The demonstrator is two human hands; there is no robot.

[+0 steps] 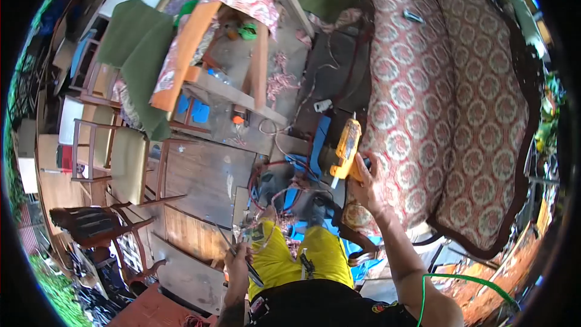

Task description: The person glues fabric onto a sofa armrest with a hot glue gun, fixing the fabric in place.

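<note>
My right hand [365, 183] is wrapped round the grip of a yellow glue gun [348, 145], whose nozzle points away from me. A pale stick juts from its near end. The gun is beside the front edge of a sofa [402, 103] covered in red and cream medallion fabric. Lower down, my left hand [238, 259] is closed on a long, thin, dark tool [223, 235]. One end of it points up and left, the other down by my yellow trousers. Its exact kind is not clear.
A wooden frame [260, 66] with patterned fabric stands ahead. Chairs [130, 172] crowd the left side. Cord [279, 142] and hose [290, 203] lie on the floor by my feet, among blue pieces [319, 145] and fabric scraps [280, 82]. A small dark object [413, 16] rests on the sofa.
</note>
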